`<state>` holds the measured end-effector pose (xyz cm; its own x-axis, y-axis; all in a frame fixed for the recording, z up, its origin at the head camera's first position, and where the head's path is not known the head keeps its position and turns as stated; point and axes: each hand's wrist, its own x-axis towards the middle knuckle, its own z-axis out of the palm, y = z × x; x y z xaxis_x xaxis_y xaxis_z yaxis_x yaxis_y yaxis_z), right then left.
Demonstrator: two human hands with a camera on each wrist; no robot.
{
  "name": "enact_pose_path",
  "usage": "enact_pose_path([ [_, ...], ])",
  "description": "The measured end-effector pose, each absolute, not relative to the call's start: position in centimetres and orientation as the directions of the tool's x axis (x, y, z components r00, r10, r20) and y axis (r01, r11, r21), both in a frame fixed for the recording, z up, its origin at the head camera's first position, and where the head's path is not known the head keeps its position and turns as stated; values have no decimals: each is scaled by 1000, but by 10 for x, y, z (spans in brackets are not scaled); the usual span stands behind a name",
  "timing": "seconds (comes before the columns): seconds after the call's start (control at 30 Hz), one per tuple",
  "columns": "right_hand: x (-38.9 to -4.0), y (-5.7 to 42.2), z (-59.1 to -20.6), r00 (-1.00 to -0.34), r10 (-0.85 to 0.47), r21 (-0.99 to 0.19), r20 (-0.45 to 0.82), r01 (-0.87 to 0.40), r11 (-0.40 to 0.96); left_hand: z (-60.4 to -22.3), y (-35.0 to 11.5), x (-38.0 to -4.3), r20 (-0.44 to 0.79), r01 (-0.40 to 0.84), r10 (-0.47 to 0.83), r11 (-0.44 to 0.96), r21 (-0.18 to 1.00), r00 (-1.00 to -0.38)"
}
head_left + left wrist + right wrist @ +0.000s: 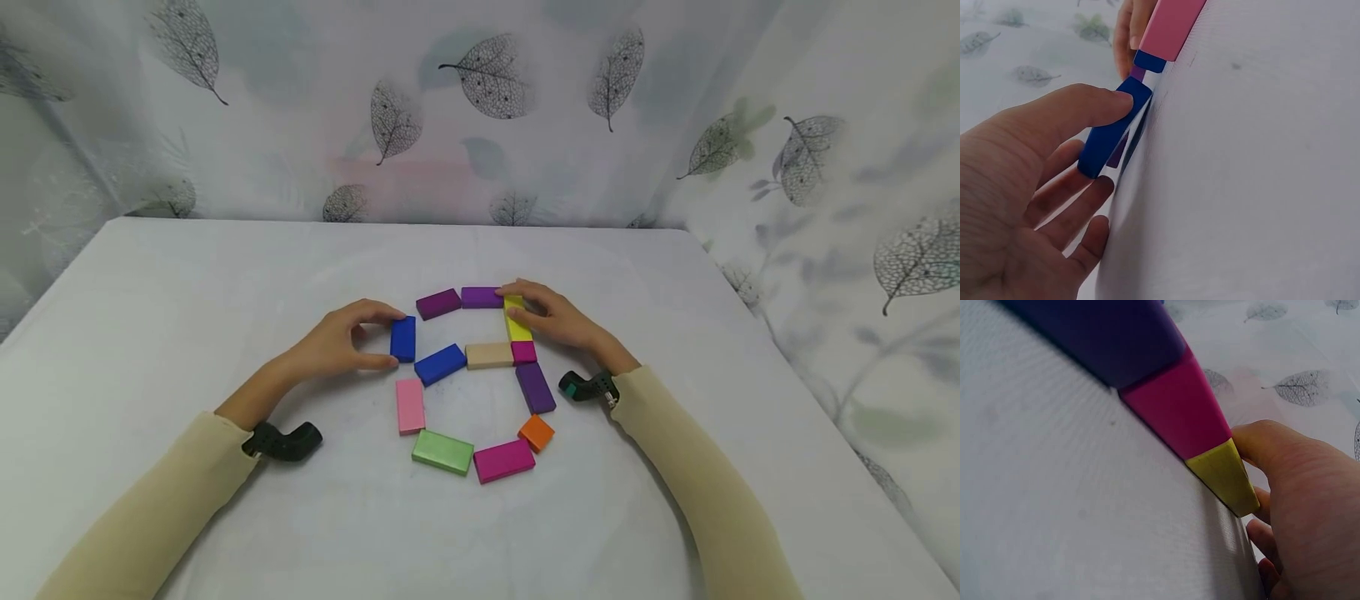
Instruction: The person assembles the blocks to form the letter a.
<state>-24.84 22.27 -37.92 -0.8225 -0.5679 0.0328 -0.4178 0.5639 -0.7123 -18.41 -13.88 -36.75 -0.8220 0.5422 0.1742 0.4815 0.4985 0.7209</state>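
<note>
My left hand (341,337) pinches a blue block (402,339) at its two ends, thumb at the near end and a finger at the far end. In the left wrist view the thumb lies on this blue block (1113,131), which looks tilted with a gap beneath it. My right hand (558,317) holds a yellow block (517,318), thumb on it and a fingertip by its far end. The yellow block (1225,478) meets a small magenta block (1179,406) in the right wrist view. Purple blocks (480,297) lie beyond, between the hands.
Nearer on the white table (337,525) lie a second blue block (440,364), a tan block (489,356), pink (410,407), green (442,452) and magenta (504,461) blocks, an orange block (536,433) and a dark purple block (536,387). A leaf-patterned curtain (300,108) hangs behind.
</note>
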Motion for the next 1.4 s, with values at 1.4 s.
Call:
enact_pose_path([
  [1.4,-248,224,-379,-830,-557,-724,18,-395,565,-357,-114,-146,299,513,486,399,760,-821],
])
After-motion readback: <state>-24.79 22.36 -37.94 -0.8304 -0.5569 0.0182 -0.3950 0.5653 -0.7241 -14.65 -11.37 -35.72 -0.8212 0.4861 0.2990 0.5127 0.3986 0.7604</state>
